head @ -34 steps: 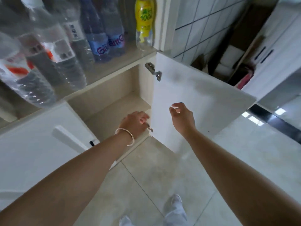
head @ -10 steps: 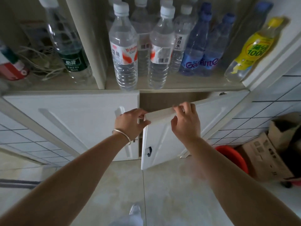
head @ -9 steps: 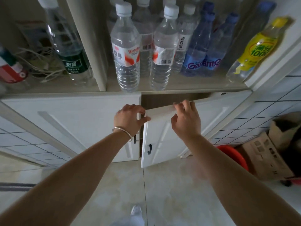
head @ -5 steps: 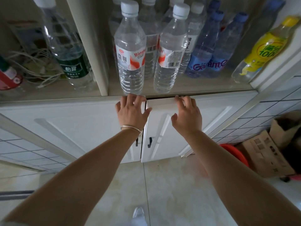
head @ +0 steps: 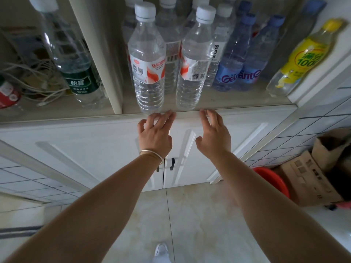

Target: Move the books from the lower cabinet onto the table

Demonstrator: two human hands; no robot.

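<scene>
The lower cabinet has two white doors, the left door (head: 85, 149) and the right door (head: 237, 149), and both are shut. No books and no table are in view. My left hand (head: 154, 135), with a bracelet on the wrist, is at the top of the left door with fingers spread and lightly bent. My right hand (head: 213, 135) is at the top of the right door, fingers straight, tips near the shelf edge (head: 188, 113). Neither hand holds anything. Small black handles (head: 171, 164) sit where the doors meet.
Several water bottles (head: 147, 59) and a yellow drink bottle (head: 302, 57) stand on the open shelf above the doors. Tangled cables (head: 34, 76) lie at the shelf's left. A red bucket (head: 271, 179) and a cardboard box (head: 311, 177) stand on the tiled floor at right.
The right cabinet door, open a second ago, has swung shut under both hands. My hands now ease off the door tops, fingers loosening.
</scene>
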